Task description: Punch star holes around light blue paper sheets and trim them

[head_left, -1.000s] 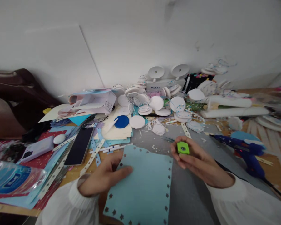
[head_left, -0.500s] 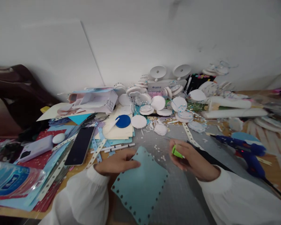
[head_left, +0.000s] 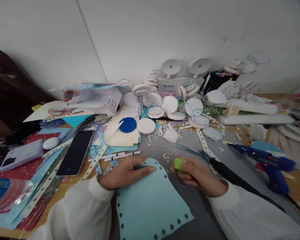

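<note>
left grip pinches pale blue sheet, flower holes along edges; right grip closed on green block

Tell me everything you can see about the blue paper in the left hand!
The paper is light blue and plain in the middle, with small dark flower shapes, probably punched holes, along its edges. It looks thin and a bit bendy. It slants over the grey mat, its far corner rounded. The left hand holds it near that corner, thumb on top. Its near end runs out of the picture.
</note>
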`<state>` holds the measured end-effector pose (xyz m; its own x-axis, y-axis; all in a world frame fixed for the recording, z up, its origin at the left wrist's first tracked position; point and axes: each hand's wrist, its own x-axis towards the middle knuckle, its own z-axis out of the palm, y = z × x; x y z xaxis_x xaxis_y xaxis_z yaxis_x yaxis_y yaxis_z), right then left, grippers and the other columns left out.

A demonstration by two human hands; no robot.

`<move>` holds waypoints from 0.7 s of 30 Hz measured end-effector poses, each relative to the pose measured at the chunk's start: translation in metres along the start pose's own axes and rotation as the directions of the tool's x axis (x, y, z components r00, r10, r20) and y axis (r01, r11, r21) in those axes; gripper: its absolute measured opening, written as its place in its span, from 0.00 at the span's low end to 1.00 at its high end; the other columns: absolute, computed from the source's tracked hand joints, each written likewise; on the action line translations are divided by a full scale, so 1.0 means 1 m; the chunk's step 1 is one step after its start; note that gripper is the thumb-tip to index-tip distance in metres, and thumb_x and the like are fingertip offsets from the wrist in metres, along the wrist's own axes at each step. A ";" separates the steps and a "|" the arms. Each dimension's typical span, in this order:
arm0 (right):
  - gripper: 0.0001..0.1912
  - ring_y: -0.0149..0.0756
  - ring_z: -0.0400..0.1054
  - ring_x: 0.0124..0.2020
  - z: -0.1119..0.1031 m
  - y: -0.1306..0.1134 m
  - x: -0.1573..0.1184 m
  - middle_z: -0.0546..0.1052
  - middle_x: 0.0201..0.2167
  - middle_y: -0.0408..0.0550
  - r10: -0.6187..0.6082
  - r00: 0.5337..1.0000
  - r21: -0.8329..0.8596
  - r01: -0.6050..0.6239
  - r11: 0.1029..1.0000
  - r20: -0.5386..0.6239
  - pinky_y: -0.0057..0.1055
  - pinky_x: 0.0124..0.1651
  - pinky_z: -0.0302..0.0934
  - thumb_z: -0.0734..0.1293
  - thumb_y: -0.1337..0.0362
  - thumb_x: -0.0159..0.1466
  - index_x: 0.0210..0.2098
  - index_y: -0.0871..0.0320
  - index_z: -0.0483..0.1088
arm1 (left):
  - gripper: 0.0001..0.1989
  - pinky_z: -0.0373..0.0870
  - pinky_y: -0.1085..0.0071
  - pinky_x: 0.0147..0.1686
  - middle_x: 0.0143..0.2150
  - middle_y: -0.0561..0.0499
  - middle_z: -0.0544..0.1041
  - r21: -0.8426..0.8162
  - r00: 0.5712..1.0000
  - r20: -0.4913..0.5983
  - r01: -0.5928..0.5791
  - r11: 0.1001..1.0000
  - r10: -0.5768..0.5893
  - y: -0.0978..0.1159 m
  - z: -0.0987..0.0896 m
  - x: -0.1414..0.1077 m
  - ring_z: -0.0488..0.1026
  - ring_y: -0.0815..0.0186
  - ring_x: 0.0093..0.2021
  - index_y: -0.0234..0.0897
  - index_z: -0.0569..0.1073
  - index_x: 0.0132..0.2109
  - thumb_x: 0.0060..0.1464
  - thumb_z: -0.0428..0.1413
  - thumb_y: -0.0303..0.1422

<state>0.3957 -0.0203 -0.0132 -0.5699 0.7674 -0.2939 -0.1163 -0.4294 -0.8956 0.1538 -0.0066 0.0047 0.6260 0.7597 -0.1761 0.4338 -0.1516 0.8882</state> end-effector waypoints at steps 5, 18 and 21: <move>0.29 0.22 0.46 0.16 0.012 0.006 -0.009 0.59 0.19 0.38 0.206 0.975 -0.074 -0.200 0.977 0.087 0.24 0.16 0.36 0.62 0.36 0.53 0.24 0.58 0.61 | 0.17 0.59 0.77 0.26 0.25 0.55 0.66 0.026 0.999 -0.014 -0.045 0.999 0.045 0.007 0.002 -0.004 0.62 0.72 0.27 0.32 0.68 0.28 0.59 0.49 0.40; 0.28 0.27 0.53 0.22 0.016 0.009 -0.013 0.61 0.20 0.40 0.198 0.976 -0.145 -0.184 0.972 0.088 0.26 0.23 0.49 0.64 0.38 0.52 0.22 0.59 0.65 | 0.18 0.54 0.80 0.18 0.21 0.56 0.62 -0.198 0.974 0.119 0.214 0.957 -0.193 0.013 0.007 -0.002 0.58 0.74 0.22 0.32 0.66 0.25 0.56 0.52 0.42; 0.28 0.30 0.56 0.23 0.017 0.007 -0.013 0.63 0.20 0.42 0.196 0.979 -0.142 -0.187 0.972 0.051 0.29 0.26 0.53 0.63 0.36 0.52 0.19 0.57 0.64 | 0.19 0.53 0.81 0.17 0.21 0.57 0.61 -0.230 0.969 0.121 0.239 0.943 -0.216 0.012 0.008 0.000 0.57 0.75 0.21 0.33 0.64 0.24 0.56 0.52 0.43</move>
<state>0.3883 -0.0417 -0.0094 -0.6225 0.6427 -0.4466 0.1096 -0.4934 -0.8629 0.1640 -0.0136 0.0117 0.5910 0.6924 -0.4138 0.4101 0.1839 0.8933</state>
